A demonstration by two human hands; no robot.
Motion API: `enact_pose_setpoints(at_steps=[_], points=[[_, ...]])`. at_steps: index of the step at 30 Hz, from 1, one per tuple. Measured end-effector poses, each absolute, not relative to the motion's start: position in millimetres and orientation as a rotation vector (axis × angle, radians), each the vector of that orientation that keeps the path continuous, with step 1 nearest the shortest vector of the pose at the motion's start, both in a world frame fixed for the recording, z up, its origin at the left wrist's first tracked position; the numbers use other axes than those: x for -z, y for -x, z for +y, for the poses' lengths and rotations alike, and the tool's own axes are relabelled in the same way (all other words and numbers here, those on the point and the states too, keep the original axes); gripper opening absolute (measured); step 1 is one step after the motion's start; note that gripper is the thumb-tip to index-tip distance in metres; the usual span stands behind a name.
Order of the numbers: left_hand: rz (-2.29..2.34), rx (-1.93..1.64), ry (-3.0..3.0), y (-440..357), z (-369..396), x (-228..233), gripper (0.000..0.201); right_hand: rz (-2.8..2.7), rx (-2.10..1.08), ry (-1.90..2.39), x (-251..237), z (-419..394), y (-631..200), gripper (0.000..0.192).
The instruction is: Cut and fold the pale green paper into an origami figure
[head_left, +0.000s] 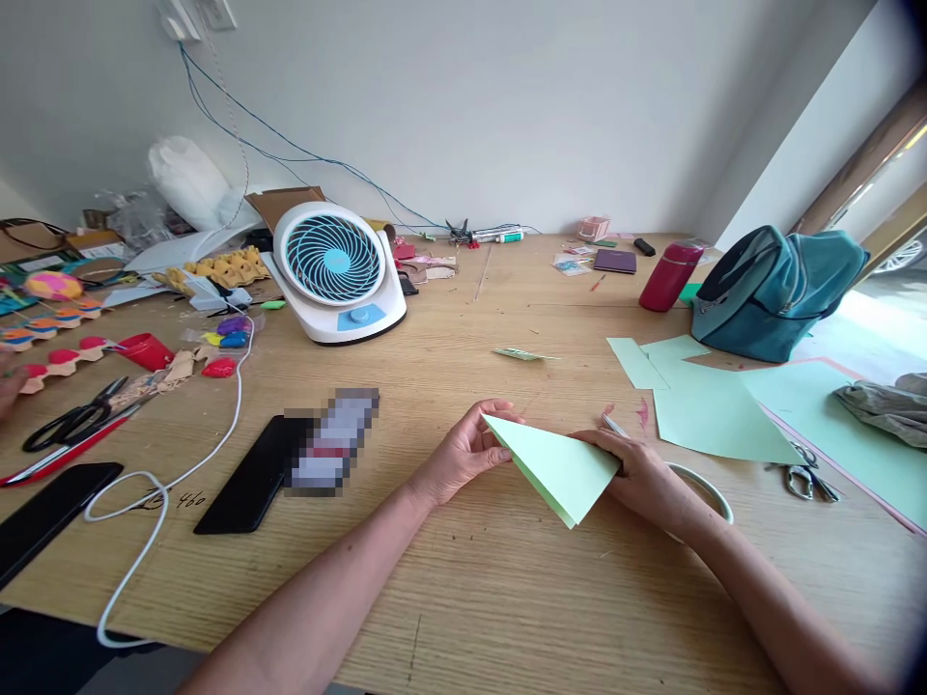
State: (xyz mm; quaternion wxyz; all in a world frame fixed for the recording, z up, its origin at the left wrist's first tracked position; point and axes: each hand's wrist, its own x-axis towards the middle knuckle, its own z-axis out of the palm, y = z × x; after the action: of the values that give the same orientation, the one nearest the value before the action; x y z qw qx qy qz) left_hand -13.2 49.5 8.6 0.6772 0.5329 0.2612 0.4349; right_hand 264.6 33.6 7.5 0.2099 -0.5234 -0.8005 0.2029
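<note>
Between my two hands is a folded sheet of pale green paper [561, 473], doubled into a triangle with layered edges. My left hand [474, 449] pinches its upper left corner between thumb and fingers. At the opposite corner, my right hand [644, 478] grips the paper with its fingers over the edge. A pale-handled pair of scissors [714, 489] shows partly around my right hand, a metal blade tip above it and a handle loop to its right. I cannot tell whether that hand also holds the scissors or they lie beneath it.
More green sheets [716, 410] lie right, near keys [803, 480], a teal bag [786, 294] and a red bottle [670, 275]. Phones [250, 478], a white cable [236, 410], black scissors [76, 422] and a fan [337, 275] are left. Another person's hand [9, 386] shows at the left edge.
</note>
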Motion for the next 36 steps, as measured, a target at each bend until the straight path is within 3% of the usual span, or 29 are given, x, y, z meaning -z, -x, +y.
enact_pose_setpoints(at_steps=[6,10,14,21,36], points=[[0.823,-1.062,-1.393,14.3,55.7,0.4,0.051,-2.251,-0.558,1.532,-9.4,30.2,-263.7,0.064],[1.097,-1.216,-1.937,15.3,54.7,-1.4,0.057,-2.315,-0.482,1.51,-13.5,25.9,-258.0,0.058],[1.13,-1.119,-2.481,12.1,44.5,-12.8,0.062,-2.361,-0.469,1.487,-19.4,22.3,-251.9,0.059],[0.846,-0.882,-2.652,4.7,34.7,-9.1,0.034,-2.437,-0.724,1.351,-24.6,15.2,-246.7,0.076],[0.889,-0.968,-2.364,7.2,35.9,-8.3,0.045,-1.979,-0.902,1.419,-4.2,24.1,-246.8,0.031]])
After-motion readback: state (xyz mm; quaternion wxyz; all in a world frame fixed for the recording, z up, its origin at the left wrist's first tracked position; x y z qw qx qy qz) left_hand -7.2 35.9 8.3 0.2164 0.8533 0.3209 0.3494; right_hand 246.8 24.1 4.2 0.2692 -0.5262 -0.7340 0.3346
